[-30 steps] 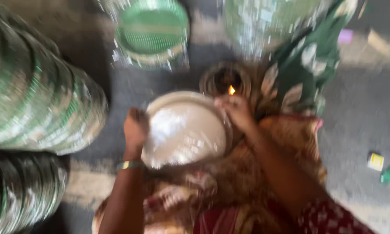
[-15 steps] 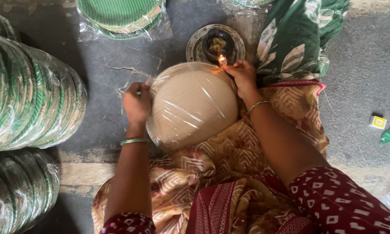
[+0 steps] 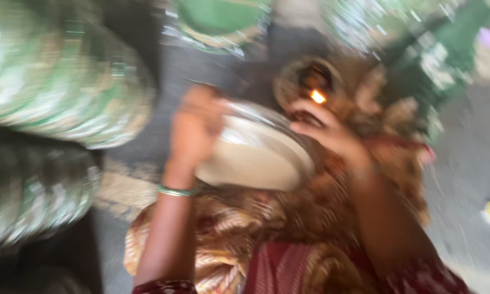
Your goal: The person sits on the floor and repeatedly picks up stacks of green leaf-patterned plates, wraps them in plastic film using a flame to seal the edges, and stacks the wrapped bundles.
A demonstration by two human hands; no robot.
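Over the patterned lap cloth (image 3: 228, 239), the left hand (image 3: 193, 128) is gripping the near rim of a plastic-wrapped stack of pale plates (image 3: 256, 158), fingers clenched on it. The right hand (image 3: 324, 128) is pinching the far edge beside the small flame (image 3: 318, 97); the wrap should be kept taut, only its edge touching the flame. Green plate stacks (image 3: 65, 76) are lying on the floor beyond.

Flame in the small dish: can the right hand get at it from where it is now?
Probably yes. The right hand grips the far rim of the wrapped plate stack, just below the flame, with nothing visible between them, though the picture is blurred.
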